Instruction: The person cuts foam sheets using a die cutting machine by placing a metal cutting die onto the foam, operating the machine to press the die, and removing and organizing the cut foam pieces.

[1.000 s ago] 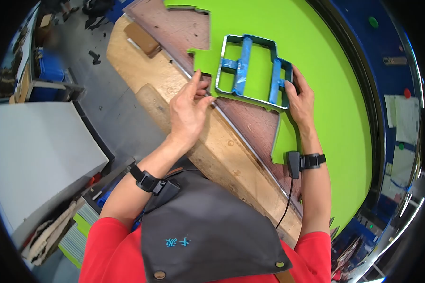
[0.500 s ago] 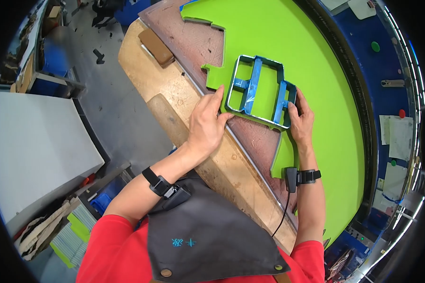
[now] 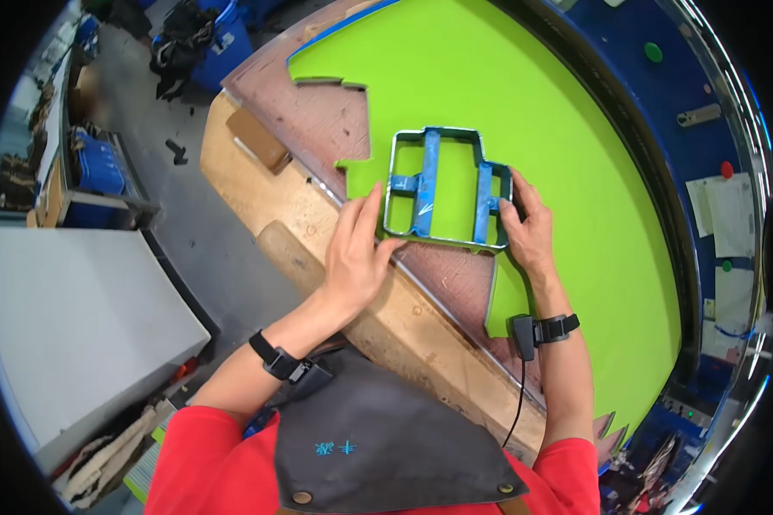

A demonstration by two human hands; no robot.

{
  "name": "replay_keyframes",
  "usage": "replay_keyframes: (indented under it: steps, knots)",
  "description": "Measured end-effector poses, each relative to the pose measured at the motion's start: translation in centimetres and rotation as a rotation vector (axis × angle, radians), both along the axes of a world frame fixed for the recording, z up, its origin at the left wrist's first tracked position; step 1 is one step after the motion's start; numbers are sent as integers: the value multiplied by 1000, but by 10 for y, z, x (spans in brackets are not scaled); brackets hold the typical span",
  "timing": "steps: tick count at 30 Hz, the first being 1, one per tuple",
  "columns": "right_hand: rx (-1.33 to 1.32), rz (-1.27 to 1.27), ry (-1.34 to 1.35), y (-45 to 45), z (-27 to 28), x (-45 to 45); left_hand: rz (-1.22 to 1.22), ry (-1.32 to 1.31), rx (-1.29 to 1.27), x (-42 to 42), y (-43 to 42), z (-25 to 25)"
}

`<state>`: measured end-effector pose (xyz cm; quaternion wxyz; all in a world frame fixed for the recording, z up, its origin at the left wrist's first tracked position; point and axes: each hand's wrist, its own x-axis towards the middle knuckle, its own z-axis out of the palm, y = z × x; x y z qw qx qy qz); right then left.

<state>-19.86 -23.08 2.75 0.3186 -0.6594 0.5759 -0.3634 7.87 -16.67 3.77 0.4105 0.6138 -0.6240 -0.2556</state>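
Observation:
A blue metal frame [image 3: 428, 184] with two crossbars lies on the bright green sheet [image 3: 567, 172], close to the sheet's cut-out edge. My right hand [image 3: 528, 227] grips the frame's right end, thumb on the rim and fingers round the outside. At the frame's lower left corner is my left hand [image 3: 355, 251], its thumb and fingers apart, the fingertips touching the frame's left side or the sheet edge beside it. Below the sheet shows a worn reddish-brown board [image 3: 447, 276].
A wooden ledge [image 3: 386, 313] runs along the board's near side, with a brown block [image 3: 258, 139] at its upper left. A pale grey cabinet [image 3: 86, 318] stands at the left. A dark curved rail [image 3: 653, 163] borders the sheet on the right.
My left hand has come from a little away from the frame up against its left corner. My right hand keeps its hold on the right end. The camera view has shifted.

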Motion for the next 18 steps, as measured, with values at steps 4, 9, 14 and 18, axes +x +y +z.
replay_keyframes:
  steps: [4,9,14,18]
  knots:
    - [1,-26,99,1,8,-1,-135,-147,-137,6,0,-3]
    - [-108,39,150,-1,7,-3,-168,-132,-115,9,-3,-9]
    - [-142,41,147,-2,1,-5,-177,-229,-144,9,-2,-8]
    - [-123,53,141,0,6,-5,-175,-235,-138,9,-1,-12]
